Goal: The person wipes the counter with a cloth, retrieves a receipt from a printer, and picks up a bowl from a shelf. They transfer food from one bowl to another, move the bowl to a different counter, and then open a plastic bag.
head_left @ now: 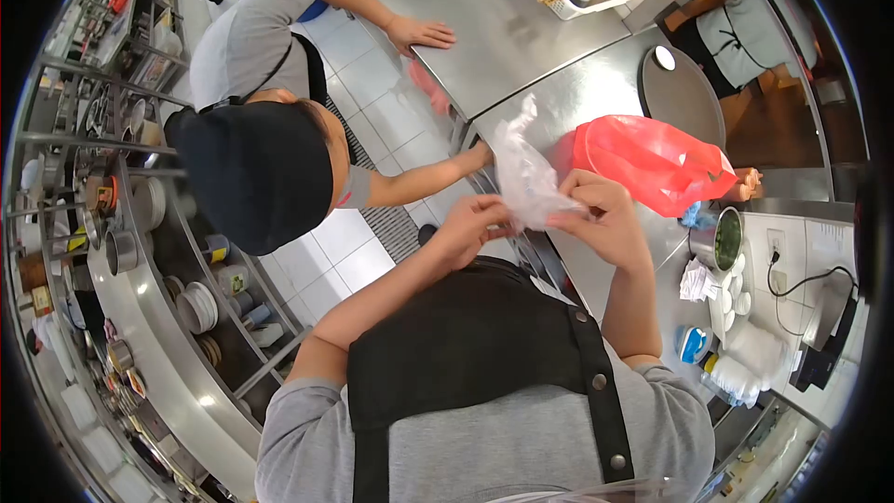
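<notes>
A thin, whitish see-through plastic bag [527, 168] hangs between my two hands, in front of my apron. My left hand [473, 226] pinches its lower left edge with thumb and fingers. On the other side, my right hand [603, 214] grips the bag's right edge between thumb and bent fingers. The bag looks crumpled, its upper end twisting to a point. Just beyond my right hand, a red plastic bag [643, 160] sits on the steel counter [596, 265]; what it holds is hidden.
A co-worker in a black cap [256, 172] bends at the left, one hand on the counter, the other near its front edge. A round tray [684, 93], a sauce bottle basket [559, 0] and a metal pot [717, 244] stand on the counter. Shelves of dishes [196, 307] line the left.
</notes>
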`<state>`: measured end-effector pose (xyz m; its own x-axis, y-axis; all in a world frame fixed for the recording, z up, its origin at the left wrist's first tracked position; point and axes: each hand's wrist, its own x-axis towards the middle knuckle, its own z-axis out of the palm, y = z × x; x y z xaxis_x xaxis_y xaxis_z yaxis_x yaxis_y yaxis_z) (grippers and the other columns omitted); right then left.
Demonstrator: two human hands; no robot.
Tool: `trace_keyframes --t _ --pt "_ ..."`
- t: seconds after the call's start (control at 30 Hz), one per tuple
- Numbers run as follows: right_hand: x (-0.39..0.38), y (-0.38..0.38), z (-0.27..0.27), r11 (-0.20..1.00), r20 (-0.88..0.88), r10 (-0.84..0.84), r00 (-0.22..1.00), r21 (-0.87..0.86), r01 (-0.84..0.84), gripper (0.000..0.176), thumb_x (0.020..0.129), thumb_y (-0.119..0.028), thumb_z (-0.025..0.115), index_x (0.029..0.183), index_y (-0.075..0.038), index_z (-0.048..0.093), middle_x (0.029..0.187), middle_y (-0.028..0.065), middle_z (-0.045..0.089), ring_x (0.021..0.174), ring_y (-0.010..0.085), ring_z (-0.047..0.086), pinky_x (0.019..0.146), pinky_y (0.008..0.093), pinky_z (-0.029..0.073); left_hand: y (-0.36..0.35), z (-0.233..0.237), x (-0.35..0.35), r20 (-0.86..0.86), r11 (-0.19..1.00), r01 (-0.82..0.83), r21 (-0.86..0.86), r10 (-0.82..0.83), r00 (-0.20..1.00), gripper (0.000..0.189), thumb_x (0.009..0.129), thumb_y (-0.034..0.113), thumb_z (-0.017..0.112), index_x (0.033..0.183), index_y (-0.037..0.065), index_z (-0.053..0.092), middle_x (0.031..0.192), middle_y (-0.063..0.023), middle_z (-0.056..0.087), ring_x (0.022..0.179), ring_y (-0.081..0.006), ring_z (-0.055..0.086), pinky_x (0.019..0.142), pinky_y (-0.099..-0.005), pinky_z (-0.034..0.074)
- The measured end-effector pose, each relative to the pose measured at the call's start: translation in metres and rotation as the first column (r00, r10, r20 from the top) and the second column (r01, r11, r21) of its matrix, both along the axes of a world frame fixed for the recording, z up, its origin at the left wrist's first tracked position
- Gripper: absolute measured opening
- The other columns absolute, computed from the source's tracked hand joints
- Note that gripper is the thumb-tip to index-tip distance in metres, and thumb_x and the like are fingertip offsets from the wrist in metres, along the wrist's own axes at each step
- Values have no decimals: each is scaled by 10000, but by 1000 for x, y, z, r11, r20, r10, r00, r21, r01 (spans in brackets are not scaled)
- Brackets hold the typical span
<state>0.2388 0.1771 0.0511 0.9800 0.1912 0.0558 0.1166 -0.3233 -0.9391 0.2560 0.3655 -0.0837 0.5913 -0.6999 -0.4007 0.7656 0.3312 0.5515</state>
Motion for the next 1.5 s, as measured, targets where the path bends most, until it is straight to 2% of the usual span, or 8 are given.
trace_keyframes --t 0.27,0.53,0.63,0.97,1.03,1.23,1.33,1.5 --pt "-21 -28 -65 915 -448 -290 846 -389 107 367 578 -137 729 871 -11 547 794 130 546 675 172 520 595 288 428 -24 7 31 97 914 -397 79 390 916 178 755 17 591 915 -21 522 871 -88 585 795 -146 580 721 -241 464" --pt "-29 -12 -16 937 243 -297 923 -114 331 1196 498 -455 792 1390 -124 68 1407 155 119 1248 360 258 967 486 318 -61 -11 41 802 686 -640 344 140 581 289 674 39 629 893 38 440 742 -64 519 697 -168 556 587 -296 430" --pt "-16 -6 -11 874 515 -95 852 -367 319 1181 477 -523 778 1368 -73 146 1398 173 142 1258 377 224 964 489 306 -66 -16 55 964 554 -825 116 -264 -42 319 643 27 607 898 65 419 726 -120 513 669 -243 561 566 -344 426" --pt "39 35 -72 925 -161 -296 942 -296 240 370 718 -135 695 974 29 483 966 144 580 901 244 576 793 305 442 -11 -12 77 568 760 -617 205 421 707 237 732 -48 440 938 66 463 736 -60 514 668 -134 506 579 -270 403" --pt "51 35 -95 953 -338 -179 924 175 248 264 751 -83 647 935 22 490 904 120 600 856 233 596 774 296 465 16 -20 94 231 871 -460 171 418 879 232 782 26 488 1010 63 503 850 -46 553 715 -139 532 652 -271 452" --pt "96 51 -115 136 -492 90 866 867 479 321 893 -94 415 1195 11 405 984 117 570 871 177 583 746 283 504 105 21 106 -214 899 -347 -266 296 931 394 787 24 518 1178 37 465 887 -45 559 848 -195 553 794 -304 460" --pt "137 68 -132 -80 -354 296 887 916 393 336 888 -98 429 1209 -1 401 890 84 558 780 151 552 679 266 488 162 33 117 -178 733 -620 -280 595 784 354 775 1 518 1125 45 517 867 -41 546 799 -152 538 708 -268 449" --pt "191 133 -101 577 -461 281 842 782 235 181 797 -59 569 976 -45 594 836 13 517 706 104 472 651 240 415 229 -10 148 765 583 -736 343 282 579 388 682 -50 565 1055 57 581 807 -26 498 760 -120 493 616 -231 398"
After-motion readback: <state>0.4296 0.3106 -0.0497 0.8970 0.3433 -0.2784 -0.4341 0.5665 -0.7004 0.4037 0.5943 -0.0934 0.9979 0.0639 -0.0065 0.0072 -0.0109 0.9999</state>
